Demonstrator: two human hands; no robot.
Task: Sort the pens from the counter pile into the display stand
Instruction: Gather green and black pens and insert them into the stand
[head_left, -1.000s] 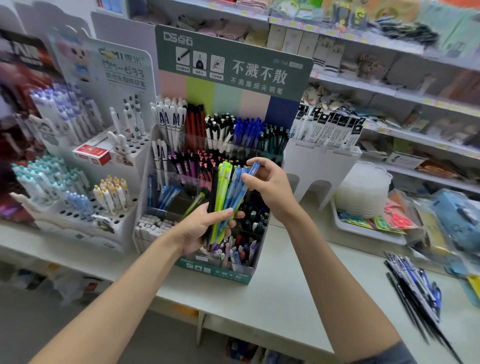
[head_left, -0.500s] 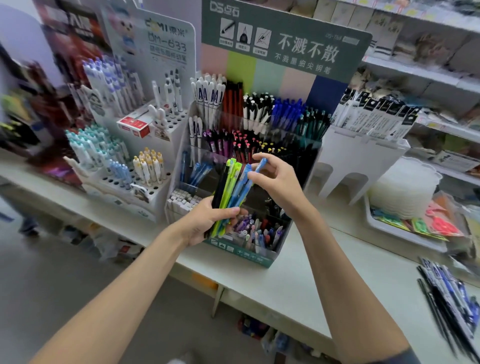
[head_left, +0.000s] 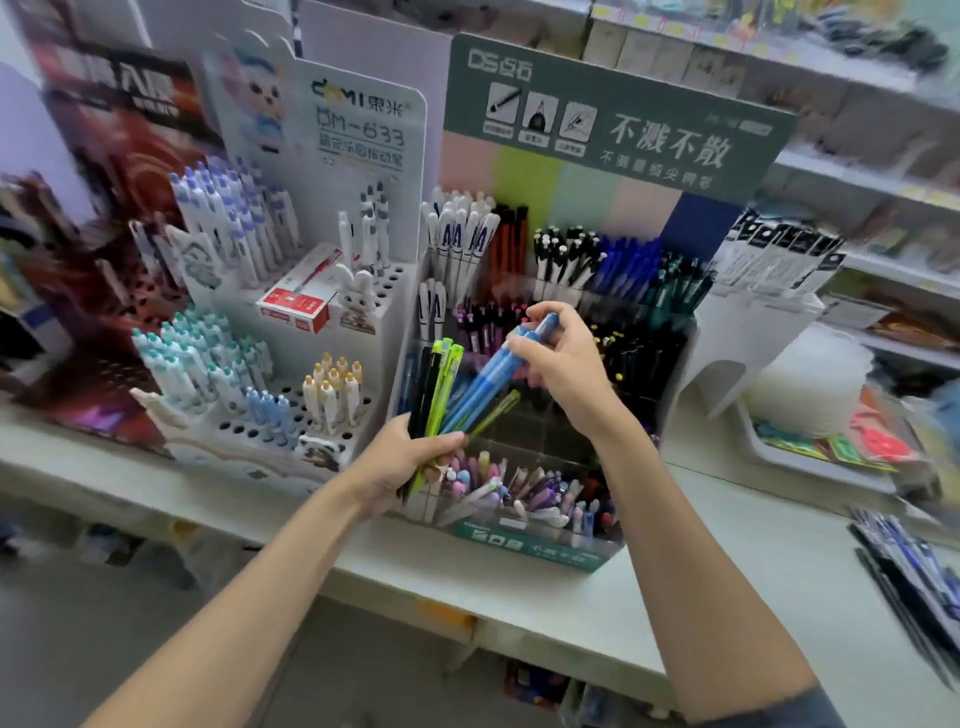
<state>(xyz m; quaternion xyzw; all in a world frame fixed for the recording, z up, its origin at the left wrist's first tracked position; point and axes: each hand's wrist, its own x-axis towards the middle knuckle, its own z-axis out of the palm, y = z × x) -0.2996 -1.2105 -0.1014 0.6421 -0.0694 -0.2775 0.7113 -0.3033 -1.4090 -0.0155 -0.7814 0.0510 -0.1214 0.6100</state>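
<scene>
- While the left hand (head_left: 400, 460) grips a fan of coloured plastic pens (head_left: 442, 387), the right hand (head_left: 563, 364) pinches a blue pen (head_left: 491, 375).
- Bare white counter (head_left: 737, 566) flanks the clear tiered display stand (head_left: 522, 541) on its right.

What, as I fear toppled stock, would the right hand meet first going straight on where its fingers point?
Probably the purple-clipped pens in the display stand's middle row, left of the right hand; depth is unclear.

A pale table (head_left: 727, 561) runs under stocked white wall shelves (head_left: 862, 171) at its far right corner; grey floor (head_left: 67, 639) lies below its near edge.
</scene>
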